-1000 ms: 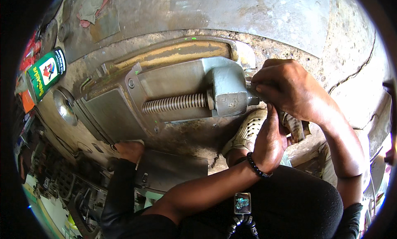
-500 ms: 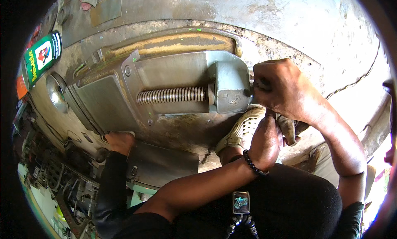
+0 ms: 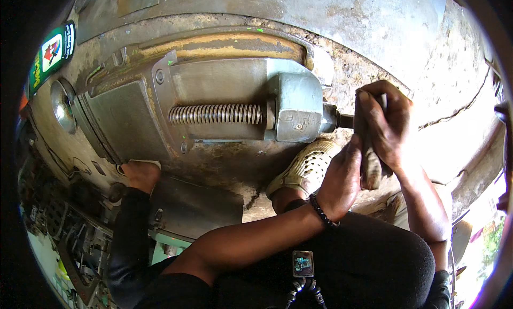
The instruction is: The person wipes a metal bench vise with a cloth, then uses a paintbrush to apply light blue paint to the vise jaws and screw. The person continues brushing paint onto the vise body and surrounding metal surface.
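A big grey metal vise (image 3: 214, 95) lies on the dirty ground, its threaded screw (image 3: 216, 114) running into a blocky jaw (image 3: 294, 108). From the jaw's right end a short shaft leads to a worn handle bar (image 3: 370, 173) that stands nearly upright. My right hand (image 3: 385, 124) is wrapped round the bar's upper part. My left hand (image 3: 342, 175), with a black bead bracelet on the wrist, grips the bar just below it. Most of the bar is hidden by my fingers.
My foot in a beige perforated shoe (image 3: 304, 170) rests under the jaw, my other foot (image 3: 140, 174) by the vise's left end. A green sign (image 3: 53, 50) and a shiny round disc (image 3: 63, 106) are at the left. Cluttered metal parts (image 3: 69, 234) fill the lower left. Cracked concrete (image 3: 454, 122) lies at the right.
Both hands have shifted a little right and down from the jaw, still on the handle bar. The bar now stands more upright, and the shaft between jaw and hands shows.
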Demonstrator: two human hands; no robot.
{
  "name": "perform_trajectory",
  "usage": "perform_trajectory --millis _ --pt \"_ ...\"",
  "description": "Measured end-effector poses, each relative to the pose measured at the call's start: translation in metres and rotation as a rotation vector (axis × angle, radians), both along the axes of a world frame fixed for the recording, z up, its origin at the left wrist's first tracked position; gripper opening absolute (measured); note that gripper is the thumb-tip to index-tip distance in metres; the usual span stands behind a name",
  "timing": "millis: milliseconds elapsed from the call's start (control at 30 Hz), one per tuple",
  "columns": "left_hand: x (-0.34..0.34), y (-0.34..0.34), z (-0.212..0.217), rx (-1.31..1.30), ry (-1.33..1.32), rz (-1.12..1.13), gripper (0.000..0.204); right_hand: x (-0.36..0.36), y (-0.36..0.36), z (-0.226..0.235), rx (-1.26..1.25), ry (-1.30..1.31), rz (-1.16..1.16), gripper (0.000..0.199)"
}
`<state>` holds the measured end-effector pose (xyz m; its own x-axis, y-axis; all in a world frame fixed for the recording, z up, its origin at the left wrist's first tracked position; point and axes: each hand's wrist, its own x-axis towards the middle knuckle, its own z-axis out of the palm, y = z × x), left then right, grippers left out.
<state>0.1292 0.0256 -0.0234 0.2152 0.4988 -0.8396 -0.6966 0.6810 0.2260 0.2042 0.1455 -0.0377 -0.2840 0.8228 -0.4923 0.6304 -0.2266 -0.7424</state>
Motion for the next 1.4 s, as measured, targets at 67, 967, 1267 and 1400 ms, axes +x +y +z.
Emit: perform_trajectory --millis 67,967,1267,1400 --pt "0.003 0.003 0.003 -0.09 -0.017 -0.019 0.047 0.005 0.001 0.0 -0.053 0.066 -0.044 0.018" --pt "0.0 -0.01 -0.007 -0.154 -0.175 0.242 0.043 -0.029 0.004 0.008 -0.032 -0.084 0.374 0.017" --pt "-0.001 -0.007 -0.006 -0.039 -0.337 0.151 0.032 0.009 0.012 0.0 -0.318 0.008 -0.171 0.021" --pt "-0.003 -0.005 -0.006 -0.141 -0.352 0.197 0.03 0.005 0.013 0.002 -0.32 0.005 -0.057 0.019"
